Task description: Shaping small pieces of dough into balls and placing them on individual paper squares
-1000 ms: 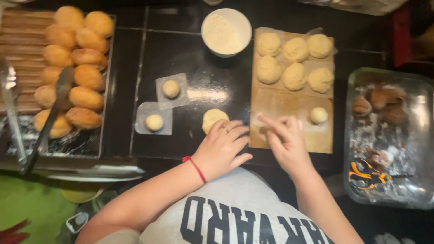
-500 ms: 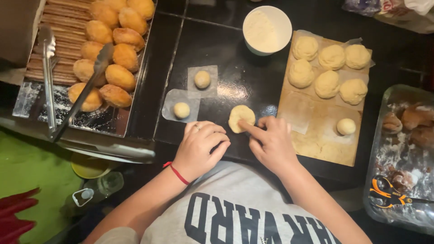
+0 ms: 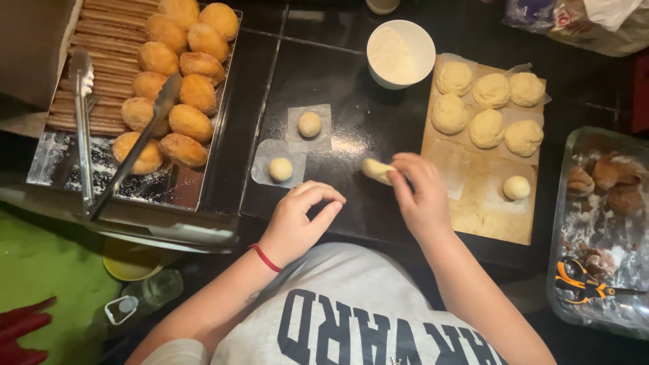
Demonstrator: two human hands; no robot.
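Fried buns [image 3: 177, 88] are seen on a tray at left. The left hand [image 3: 297, 220] is curled, holding nothing. A flattened dough piece [image 3: 376, 169] – long axis left to right – is pinched by the right hand [image 3: 418, 192] above the dark counter [image 3: 351, 203]; crumpled bags [image 3: 574, 23] lie top right.

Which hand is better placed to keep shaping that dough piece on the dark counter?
Probably the right hand: its fingertips already pinch the dough piece. The left hand rests curled on the counter, apart from it.
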